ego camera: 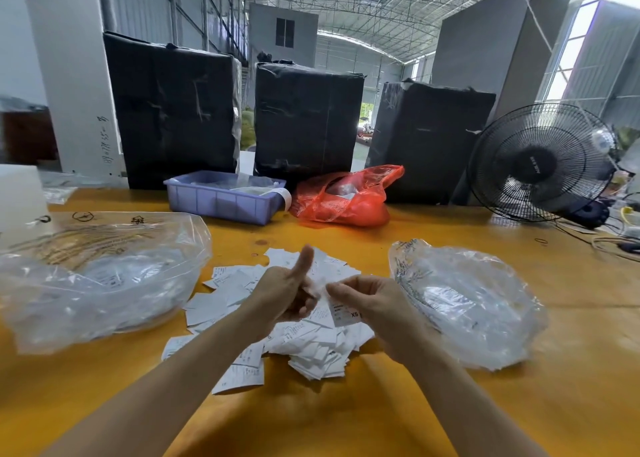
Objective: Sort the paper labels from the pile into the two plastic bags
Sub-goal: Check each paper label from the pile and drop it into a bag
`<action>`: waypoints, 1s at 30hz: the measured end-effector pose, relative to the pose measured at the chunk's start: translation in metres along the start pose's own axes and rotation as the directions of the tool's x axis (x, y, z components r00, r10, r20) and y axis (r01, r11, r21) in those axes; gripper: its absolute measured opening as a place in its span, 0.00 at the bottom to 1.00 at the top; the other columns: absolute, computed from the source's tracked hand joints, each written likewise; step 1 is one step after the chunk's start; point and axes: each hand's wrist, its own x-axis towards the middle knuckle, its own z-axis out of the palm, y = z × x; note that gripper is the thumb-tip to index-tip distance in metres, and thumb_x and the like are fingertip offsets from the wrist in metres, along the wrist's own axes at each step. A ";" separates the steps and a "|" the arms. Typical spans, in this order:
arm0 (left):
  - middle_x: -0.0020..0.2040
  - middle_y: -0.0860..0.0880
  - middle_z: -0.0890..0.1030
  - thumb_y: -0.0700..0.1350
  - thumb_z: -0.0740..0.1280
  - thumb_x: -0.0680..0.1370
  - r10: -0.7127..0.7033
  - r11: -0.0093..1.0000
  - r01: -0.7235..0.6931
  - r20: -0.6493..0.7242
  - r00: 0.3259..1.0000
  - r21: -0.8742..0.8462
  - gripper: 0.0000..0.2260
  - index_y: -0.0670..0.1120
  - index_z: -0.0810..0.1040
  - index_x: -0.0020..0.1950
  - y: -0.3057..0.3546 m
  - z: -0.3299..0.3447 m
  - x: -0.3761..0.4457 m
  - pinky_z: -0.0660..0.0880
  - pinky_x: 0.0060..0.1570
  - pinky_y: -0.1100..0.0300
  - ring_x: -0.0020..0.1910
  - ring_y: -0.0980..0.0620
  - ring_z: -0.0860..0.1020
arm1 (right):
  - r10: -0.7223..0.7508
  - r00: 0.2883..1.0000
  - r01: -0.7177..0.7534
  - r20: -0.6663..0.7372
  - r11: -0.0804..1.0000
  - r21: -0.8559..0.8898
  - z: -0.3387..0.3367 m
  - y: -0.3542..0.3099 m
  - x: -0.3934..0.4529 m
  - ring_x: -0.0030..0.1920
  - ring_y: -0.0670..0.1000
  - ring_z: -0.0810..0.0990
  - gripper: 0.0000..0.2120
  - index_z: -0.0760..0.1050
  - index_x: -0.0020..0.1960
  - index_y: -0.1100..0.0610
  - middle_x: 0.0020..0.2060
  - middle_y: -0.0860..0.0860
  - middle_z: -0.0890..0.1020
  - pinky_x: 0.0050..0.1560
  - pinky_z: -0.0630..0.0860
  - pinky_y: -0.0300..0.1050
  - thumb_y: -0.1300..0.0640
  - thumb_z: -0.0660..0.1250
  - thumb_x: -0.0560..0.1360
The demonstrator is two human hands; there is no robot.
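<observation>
While both hands hover above the label pile [304, 339] on the table [381, 404], the left hand [287, 295] curls with thumb raised, gripping labels; the right hand [367, 302] pinches an XS label [344, 313]; clear bags [100, 276] flank the pile.

I'm in a warehouse: steel-truss roof [363, 3] overhead, black-wrapped bales [173, 110] lined along my table's [346, 422] far edge, corrugated metal walls [149, 6].

Bare tabletop [346, 418] between label pile [304, 349] and flanking bags [104, 276]
</observation>
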 end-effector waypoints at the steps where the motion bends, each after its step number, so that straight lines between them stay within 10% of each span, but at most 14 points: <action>1: 0.30 0.44 0.79 0.72 0.61 0.61 -0.019 0.999 0.020 0.033 0.999 -0.045 0.28 0.46 0.78 0.30 0.001 -0.001 0.000 0.72 0.29 0.62 0.25 0.52 0.74 | -0.009 0.999 0.009 -0.047 1.000 0.000 0.000 0.001 0.001 0.36 0.52 0.78 0.12 0.81 0.41 0.65 0.34 0.57 0.81 0.39 0.75 0.44 0.54 0.74 0.66; 5: 0.38 0.45 0.83 0.60 0.74 0.60 0.069 0.998 -0.069 0.099 0.993 -0.003 0.26 0.43 0.79 0.47 -0.001 -0.001 0.000 0.76 0.34 0.63 0.31 0.54 0.79 | -0.043 0.977 0.040 -0.209 0.999 -0.018 0.000 0.004 0.003 0.31 0.49 0.77 0.08 0.82 0.35 0.59 0.29 0.52 0.80 0.35 0.74 0.42 0.58 0.72 0.72; 13: 0.31 0.46 0.81 0.52 0.73 0.64 0.088 0.996 -0.089 0.042 0.995 0.031 0.12 0.43 0.83 0.33 -0.005 -0.001 0.001 0.74 0.31 0.65 0.27 0.55 0.75 | -0.104 0.915 0.132 -0.390 0.990 0.046 -0.003 0.003 0.004 0.27 0.40 0.77 0.07 0.80 0.35 0.58 0.27 0.48 0.80 0.27 0.71 0.32 0.61 0.71 0.72; 20: 0.47 0.54 0.84 0.69 0.69 0.65 0.059 0.984 -0.059 0.005 0.998 0.170 0.24 0.51 0.84 0.47 -0.001 0.003 -0.002 0.73 0.44 0.61 0.45 0.57 0.80 | -0.208 0.915 0.201 -0.346 0.978 -0.059 0.001 0.001 0.000 0.29 0.45 0.80 0.06 0.80 0.36 0.56 0.30 0.51 0.82 0.30 0.77 0.37 0.61 0.71 0.73; 30: 0.39 0.53 0.85 0.46 0.72 0.71 0.149 0.988 -0.155 -0.170 0.974 -0.023 0.05 0.45 0.84 0.43 0.000 0.009 -0.004 0.70 0.40 0.61 0.35 0.60 0.80 | -0.276 0.932 0.196 -0.232 0.928 -0.316 0.007 0.006 0.000 0.35 0.55 0.82 0.04 0.82 0.39 0.58 0.32 0.52 0.83 0.36 0.79 0.50 0.58 0.74 0.70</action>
